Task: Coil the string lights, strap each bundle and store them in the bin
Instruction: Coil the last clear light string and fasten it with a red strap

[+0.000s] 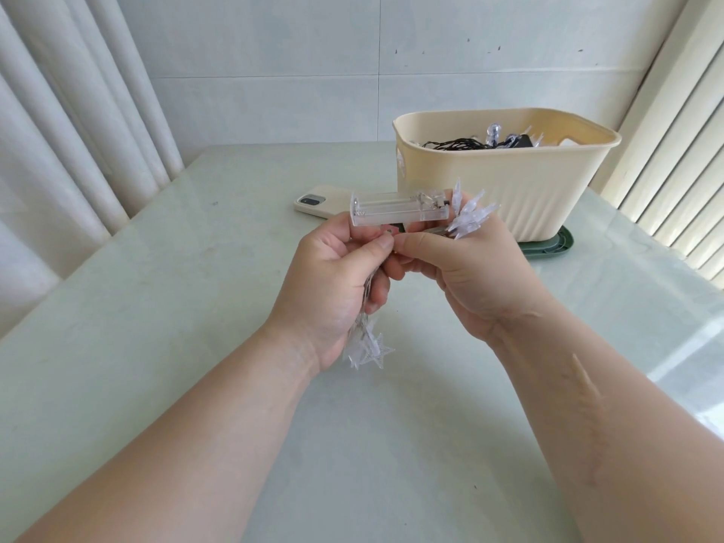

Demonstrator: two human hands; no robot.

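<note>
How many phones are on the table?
1: the phone lies face down on the table, left of the bin. Another could be hidden behind the bin.

Reads as a home interior, probably a dining corner. Evidence: pale, glossy stone-look table (156, 307) pushed up to a white tiled wall (274, 72); white pleated curtains (78, 131) at left; pale vertical blinds (674, 170) at right, daylight coming through. Household items on the table: cream-cased phone (317, 205), face down; cream ribbed plastic bin (529, 197) standing on a green lid (552, 244).
</note>
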